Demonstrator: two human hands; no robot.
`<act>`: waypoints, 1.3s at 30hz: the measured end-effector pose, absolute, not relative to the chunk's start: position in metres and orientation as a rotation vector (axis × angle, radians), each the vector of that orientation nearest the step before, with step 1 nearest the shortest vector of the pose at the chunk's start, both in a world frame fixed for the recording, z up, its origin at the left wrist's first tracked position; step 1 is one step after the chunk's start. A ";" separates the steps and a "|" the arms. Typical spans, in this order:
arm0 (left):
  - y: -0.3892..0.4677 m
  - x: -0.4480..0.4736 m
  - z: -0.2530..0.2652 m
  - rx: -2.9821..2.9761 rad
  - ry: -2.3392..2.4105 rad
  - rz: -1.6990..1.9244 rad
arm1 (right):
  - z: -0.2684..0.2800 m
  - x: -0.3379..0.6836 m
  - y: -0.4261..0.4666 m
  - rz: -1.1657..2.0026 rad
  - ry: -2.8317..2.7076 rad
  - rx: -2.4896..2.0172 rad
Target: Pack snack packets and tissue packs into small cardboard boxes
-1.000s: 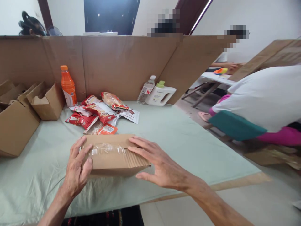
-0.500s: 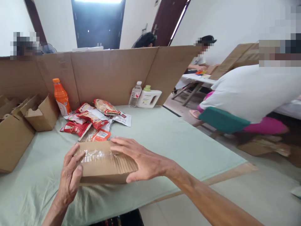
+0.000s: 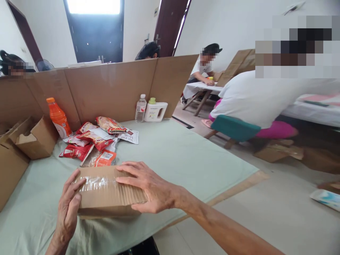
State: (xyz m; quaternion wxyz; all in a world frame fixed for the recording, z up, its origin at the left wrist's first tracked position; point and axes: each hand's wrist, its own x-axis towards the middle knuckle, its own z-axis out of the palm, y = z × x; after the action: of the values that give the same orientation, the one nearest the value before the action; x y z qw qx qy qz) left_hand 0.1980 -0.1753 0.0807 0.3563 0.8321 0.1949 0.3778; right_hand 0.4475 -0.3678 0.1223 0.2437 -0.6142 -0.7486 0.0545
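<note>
A closed cardboard box (image 3: 106,196) with clear tape across its top sits near the front edge of the cloth-covered table. My left hand (image 3: 68,207) grips its left end, fingers on the top edge and thumb at the near side. Over the right end, my right hand (image 3: 143,186) has its fingers spread on the top and its thumb at the near corner. Just behind the box lies a heap of snack packets (image 3: 97,140), mostly red. The box's underside is hidden.
An orange-capped bottle (image 3: 58,118) and open cardboard boxes (image 3: 37,140) stand at left. A water bottle (image 3: 140,109) and a white jug (image 3: 156,111) stand against the cardboard screen (image 3: 111,85). A person in white (image 3: 247,99) sits at right; others are beyond.
My view has turned to the right, so the table's things appear further left. Both hands keep their places on the box. The seated person at right has shifted a little.
</note>
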 end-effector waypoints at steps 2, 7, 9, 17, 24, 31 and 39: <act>-0.177 0.201 0.080 2.145 0.494 0.987 | 0.124 0.447 -0.373 0.151 -2.035 -1.673; -0.184 0.220 0.077 2.182 0.367 0.942 | 0.125 0.453 -0.403 0.143 -1.971 -1.762; -0.191 0.235 0.080 2.204 0.298 0.895 | 0.121 0.458 -0.423 0.103 -1.908 -1.823; -0.226 0.306 0.081 2.328 -0.004 0.687 | 0.098 0.495 -0.512 -0.181 -1.586 -2.076; -0.235 0.340 0.042 2.433 0.005 0.542 | 0.081 0.577 -0.552 -0.443 -1.135 -2.254; -0.238 0.355 0.000 2.731 0.026 0.350 | 0.082 0.683 -0.528 -0.489 -0.709 -2.466; -0.241 0.351 -0.013 2.784 -0.060 0.476 | 0.087 0.762 -0.490 -0.414 -0.732 -2.556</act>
State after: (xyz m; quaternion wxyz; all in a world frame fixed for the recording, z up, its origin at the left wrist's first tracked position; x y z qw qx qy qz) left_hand 0.3509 -0.2413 -0.0135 0.1574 0.9732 -0.0211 0.1663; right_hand 0.7618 -0.4904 0.0873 0.2235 -0.9258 -0.2653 -0.1501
